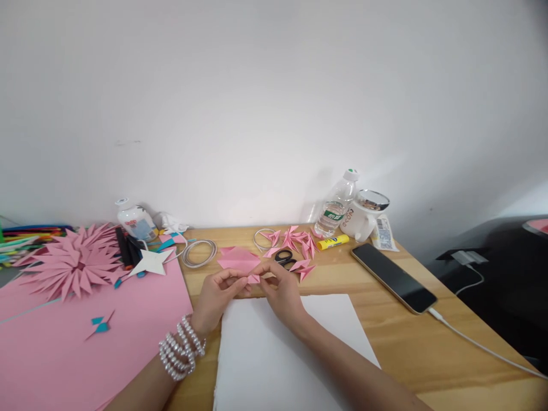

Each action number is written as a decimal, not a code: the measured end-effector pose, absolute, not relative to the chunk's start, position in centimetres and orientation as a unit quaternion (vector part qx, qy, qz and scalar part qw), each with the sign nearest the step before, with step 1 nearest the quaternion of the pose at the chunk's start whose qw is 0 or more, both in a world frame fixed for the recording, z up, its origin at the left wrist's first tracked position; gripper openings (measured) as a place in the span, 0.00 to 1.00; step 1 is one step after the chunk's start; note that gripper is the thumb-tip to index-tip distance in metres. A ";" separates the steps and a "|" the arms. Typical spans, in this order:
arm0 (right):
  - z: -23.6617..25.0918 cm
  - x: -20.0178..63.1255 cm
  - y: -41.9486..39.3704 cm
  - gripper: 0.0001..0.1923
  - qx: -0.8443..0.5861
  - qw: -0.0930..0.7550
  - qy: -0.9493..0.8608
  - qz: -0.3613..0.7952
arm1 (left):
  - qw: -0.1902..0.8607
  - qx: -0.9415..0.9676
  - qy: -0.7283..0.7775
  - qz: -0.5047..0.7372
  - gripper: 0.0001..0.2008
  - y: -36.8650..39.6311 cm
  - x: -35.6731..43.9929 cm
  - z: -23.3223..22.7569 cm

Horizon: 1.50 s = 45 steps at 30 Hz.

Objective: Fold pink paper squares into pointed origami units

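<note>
A small folded piece of pink paper (254,279) is pinched between my two hands, above the far edge of a white paper sheet (295,354). My left hand (220,294) grips its left end with thumb and fingers closed. On the other end, the thumb and fingers of my right hand (280,288) are pressed together. Just beyond my fingers lies a flat pink paper sheet (238,258). Black-handled scissors (284,258) rest beside it, their blades partly hidden. Several folded pink paper pieces (291,237) sit behind and to the right of the scissors.
At left, spiky pink paper flowers (77,265) and a white paper star (153,261) lie on large pink sheets (145,342). A glue stick (333,242), a water bottle (338,205) and a mug (363,217) stand or lie at back right, near a charging phone (394,278).
</note>
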State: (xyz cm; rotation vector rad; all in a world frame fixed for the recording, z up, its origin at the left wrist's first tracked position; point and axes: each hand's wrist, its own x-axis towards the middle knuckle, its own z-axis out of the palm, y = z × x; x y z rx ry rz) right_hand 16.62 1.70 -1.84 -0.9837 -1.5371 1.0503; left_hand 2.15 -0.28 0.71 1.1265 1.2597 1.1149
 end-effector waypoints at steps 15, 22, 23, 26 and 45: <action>-1.4 15.9 1.3 0.15 -0.331 0.532 -0.584 0.517 | 0.273 0.612 0.532 0.518 0.09 -0.8 2.2 -0.3; -1.7 16.2 1.6 0.11 -0.384 0.512 -0.525 0.561 | 0.227 0.656 0.533 0.483 0.07 -0.9 2.3 -0.3; -1.6 16.2 1.6 0.12 -0.385 0.508 -0.522 0.567 | 0.231 0.657 0.532 0.482 0.07 -0.8 2.3 -0.3; -1.5 16.3 1.6 0.12 -0.387 0.500 -0.518 0.576 | 0.260 0.647 0.528 0.484 0.06 -0.7 2.3 -0.3; -2.1 16.2 1.3 0.09 -0.410 0.492 -0.653 0.404 | 0.277 0.670 0.514 0.459 0.06 -0.5 1.9 -0.9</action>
